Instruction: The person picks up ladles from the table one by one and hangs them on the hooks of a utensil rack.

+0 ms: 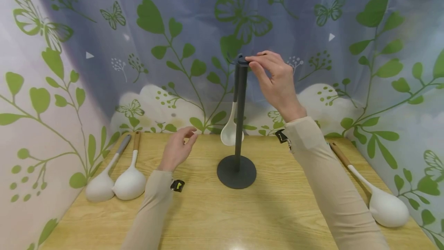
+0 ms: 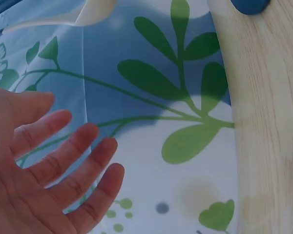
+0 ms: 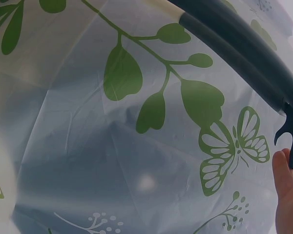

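Note:
A dark utensil stand [image 1: 239, 119] with a round base stands upright on the table. Hooks [image 3: 292, 129] project from its top. My right hand [image 1: 277, 80] is at that top, thumb and forefinger pinching a hook; the right wrist view shows only part of the right hand [image 3: 288, 195] beside the hooks. A white ladle [image 1: 229, 130] with a dark handle hangs on the stand's left side, its bowl above the table. My left hand [image 1: 177, 147] is held in the air left of the stand, touching nothing; its fingers [image 2: 83, 168] are loosely spread.
At the table's left lie a grey-handled white ladle [image 1: 100, 186] and a wooden-handled white ladle [image 1: 130, 183], bowls touching. Another wooden-handled ladle [image 1: 388, 207] lies at the right edge. A leaf-and-butterfly patterned curtain [image 1: 194, 22] encloses the back and sides of the wooden table [image 1: 208, 219].

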`<state>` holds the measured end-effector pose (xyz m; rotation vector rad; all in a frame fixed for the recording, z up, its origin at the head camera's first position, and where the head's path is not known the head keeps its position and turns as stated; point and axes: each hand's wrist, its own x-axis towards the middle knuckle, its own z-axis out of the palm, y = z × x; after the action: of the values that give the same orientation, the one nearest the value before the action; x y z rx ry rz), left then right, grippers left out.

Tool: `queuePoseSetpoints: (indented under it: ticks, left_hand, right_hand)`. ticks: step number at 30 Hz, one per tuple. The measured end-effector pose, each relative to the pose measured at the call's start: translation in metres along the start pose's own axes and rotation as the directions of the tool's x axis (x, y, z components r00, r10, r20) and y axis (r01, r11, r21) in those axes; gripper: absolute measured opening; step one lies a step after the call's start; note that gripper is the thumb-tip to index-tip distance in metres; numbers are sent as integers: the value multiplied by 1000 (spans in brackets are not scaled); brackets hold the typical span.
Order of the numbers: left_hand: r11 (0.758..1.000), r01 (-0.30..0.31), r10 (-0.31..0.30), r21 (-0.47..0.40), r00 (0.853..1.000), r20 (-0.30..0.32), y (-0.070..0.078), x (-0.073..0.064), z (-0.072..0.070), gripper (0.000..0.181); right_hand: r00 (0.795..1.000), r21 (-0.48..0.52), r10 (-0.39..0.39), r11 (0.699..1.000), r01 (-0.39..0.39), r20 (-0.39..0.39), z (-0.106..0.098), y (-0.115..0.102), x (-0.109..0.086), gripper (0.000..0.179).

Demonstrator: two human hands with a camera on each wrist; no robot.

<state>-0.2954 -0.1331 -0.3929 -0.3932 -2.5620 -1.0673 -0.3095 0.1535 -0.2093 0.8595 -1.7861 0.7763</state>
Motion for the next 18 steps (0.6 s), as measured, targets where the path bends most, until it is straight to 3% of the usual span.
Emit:
queuePoseSetpoints:
  ticks: [10,18]
  left_hand:
    - [986,126,-122,113,992,-37,-15,-17,-14,43]
    - [951,198,-180,237,979,-98,-32,-25,-20,46]
  right_hand:
    - [1000,7,-11,1000,11,-2,0,-1,1,56]
    - [1000,14,-1,1000,1,-6,0,-2,0,56]
